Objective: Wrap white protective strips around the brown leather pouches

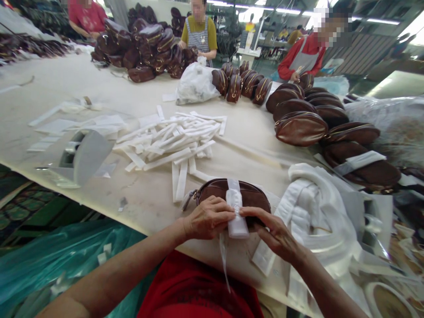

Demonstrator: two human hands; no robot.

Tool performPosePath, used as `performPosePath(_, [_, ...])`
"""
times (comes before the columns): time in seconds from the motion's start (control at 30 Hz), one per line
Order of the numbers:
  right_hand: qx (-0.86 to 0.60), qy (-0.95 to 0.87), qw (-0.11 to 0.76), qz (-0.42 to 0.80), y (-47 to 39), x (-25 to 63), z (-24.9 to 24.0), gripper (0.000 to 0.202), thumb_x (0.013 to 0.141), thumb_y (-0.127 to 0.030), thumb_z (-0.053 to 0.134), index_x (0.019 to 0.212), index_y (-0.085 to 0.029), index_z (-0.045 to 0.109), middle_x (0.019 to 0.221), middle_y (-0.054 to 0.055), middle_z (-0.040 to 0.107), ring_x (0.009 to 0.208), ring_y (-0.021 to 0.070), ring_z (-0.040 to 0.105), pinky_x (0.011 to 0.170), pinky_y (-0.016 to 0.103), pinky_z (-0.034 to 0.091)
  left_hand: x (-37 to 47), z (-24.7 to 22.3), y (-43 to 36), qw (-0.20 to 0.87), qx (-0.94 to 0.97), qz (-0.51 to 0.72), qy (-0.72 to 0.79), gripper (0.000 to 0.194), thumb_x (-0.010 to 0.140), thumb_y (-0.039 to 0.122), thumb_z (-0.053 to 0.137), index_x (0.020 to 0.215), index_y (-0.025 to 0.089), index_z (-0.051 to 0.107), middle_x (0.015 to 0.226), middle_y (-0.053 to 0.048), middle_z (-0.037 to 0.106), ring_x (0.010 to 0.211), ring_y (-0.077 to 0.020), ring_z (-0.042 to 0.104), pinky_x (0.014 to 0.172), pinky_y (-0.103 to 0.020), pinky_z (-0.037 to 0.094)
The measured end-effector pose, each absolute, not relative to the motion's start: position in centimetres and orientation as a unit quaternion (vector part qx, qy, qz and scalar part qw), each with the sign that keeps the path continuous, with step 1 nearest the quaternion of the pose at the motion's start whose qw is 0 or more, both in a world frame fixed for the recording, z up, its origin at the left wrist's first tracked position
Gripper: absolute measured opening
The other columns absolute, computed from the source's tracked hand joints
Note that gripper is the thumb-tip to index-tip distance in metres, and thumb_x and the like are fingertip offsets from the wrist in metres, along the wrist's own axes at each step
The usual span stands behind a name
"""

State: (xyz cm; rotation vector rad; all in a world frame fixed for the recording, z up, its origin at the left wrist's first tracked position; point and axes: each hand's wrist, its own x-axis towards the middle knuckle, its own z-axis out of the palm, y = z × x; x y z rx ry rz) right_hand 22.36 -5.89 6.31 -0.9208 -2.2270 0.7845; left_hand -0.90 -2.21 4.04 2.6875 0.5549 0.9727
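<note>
In front of me at the table's near edge lies a small oval brown leather bag with a zipper along its top. A white, partly translucent wrapping strip runs across its middle, crinkled at the centre. My left hand is closed at the strip's left side, fingertips pressing on it. From the other side my right hand pinches the strip with its forefinger, its thumb lower down near the bag's front edge. A zipper pull hangs at the bag's left end. The fingers partly hide the bag's lower half.
A heap of white strips lies beyond the bag. A tape dispenser stands left, with white rolled material to the right. Brown bags line the right side; more are piled at the back. Several co-workers stand around the table.
</note>
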Motion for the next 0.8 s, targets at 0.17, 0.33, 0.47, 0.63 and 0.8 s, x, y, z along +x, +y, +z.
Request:
performPosePath(0.17, [-0.302,-0.895,0.244,0.218,-5.2,22.3,6.7,0.040,0.079,-0.006,0.046,0.116,-0.018,0.053,0.117,0.012,0.057,0.113,0.0217,0.051,0.094,0.039,0.047,-1.5,4.5,-2.3,0.045,0.937,0.284,0.197,0.022,0.091,0.026,0.044,0.105,0.017,0.058,0.106,-0.008,0.063,0.095,-0.0198,0.054,0.079,-0.034,0.041])
performPosePath(0.33, [-0.263,-0.938,0.218,0.050,-4.7,21.7,5.9,0.029,0.083,-0.004,0.041,0.106,-0.014,0.056,0.113,0.013,0.059,0.108,0.0235,0.049,0.086,0.040,0.049,-1.6,4.1,-2.1,-0.012,0.944,0.284,0.167,0.019,0.093,0.019,0.042,0.103,0.015,0.058,0.119,-0.008,0.060,0.112,-0.0216,0.050,0.093,-0.037,0.039])
performPosePath(0.47, [-0.253,-0.940,0.231,0.009,-4.7,21.9,5.2,0.027,0.087,-0.005,0.039,0.106,-0.013,0.056,0.111,0.014,0.059,0.106,0.0223,0.049,0.085,0.037,0.050,-1.6,3.6,-1.9,-0.027,0.949,0.278,0.144,0.020,0.093,0.016,0.040,0.106,0.014,0.056,0.120,-0.011,0.060,0.114,-0.0231,0.052,0.089,-0.034,0.045])
performPosePath(0.63, [-0.257,-0.925,0.279,-0.017,-5.3,21.8,3.5,0.022,0.092,-0.010,0.040,0.107,-0.013,0.055,0.113,0.014,0.058,0.107,0.0222,0.049,0.086,0.040,0.050,-1.5,3.2,-2.2,-0.080,0.948,0.282,0.126,0.017,0.091,0.017,0.048,0.106,0.015,0.056,0.117,-0.013,0.061,0.112,-0.0264,0.056,0.084,-0.034,0.049])
performPosePath(0.8, [-0.269,-0.904,0.324,-0.080,-6.2,20.9,1.0,0.019,0.090,-0.007,0.043,0.102,-0.012,0.056,0.111,0.014,0.058,0.110,0.0246,0.049,0.088,0.044,0.048,-1.1,2.0,-2.6,-0.136,0.938,0.297,0.119,0.015,0.090,0.018,0.049,0.103,0.015,0.057,0.116,-0.014,0.062,0.113,-0.0278,0.057,0.085,-0.034,0.051])
